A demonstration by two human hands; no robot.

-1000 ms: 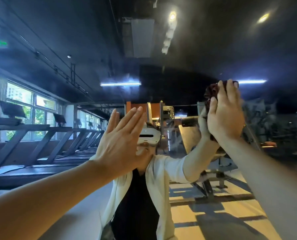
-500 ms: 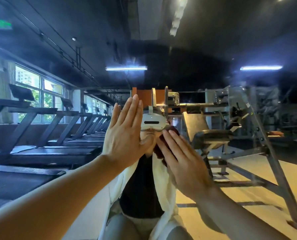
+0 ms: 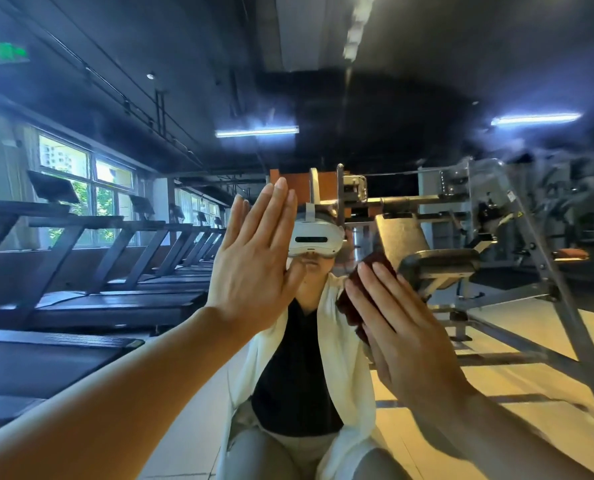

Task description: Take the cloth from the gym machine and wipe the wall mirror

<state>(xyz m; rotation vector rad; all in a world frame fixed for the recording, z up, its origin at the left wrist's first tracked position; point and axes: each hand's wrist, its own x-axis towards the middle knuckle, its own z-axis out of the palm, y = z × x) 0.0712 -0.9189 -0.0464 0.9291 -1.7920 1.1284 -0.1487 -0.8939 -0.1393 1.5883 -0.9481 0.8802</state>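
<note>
In the head view, the dark red, crumpled fabric cloth is lying flat against the large wall mirror, in the lower middle of the glass, and is mostly hidden behind the right hand. Only its wrinkled top and left edge are showing past the fingertips. The glass surface is looking hazy and smeared in the upper right part.

The right hand is pressing the cloth onto the mirror with straight fingers that are pointing up and to the left; this grip is released, not clenched, and the palm is holding the cloth by pressure only. The left hand is also flat on the glass, fingers together and pointing up, grasping nothing, just left of the cloth hand.

Compared with half a second ago, the right hand with the cloth is sitting further right and slightly lower on the mirror, while one second ago it was high at the right side. The left hand is staying in nearly the same place.

In the reflection, a row of black treadmills is standing at the left under windows, and a grey metal gym machine with a padded seat is at the right.
</note>
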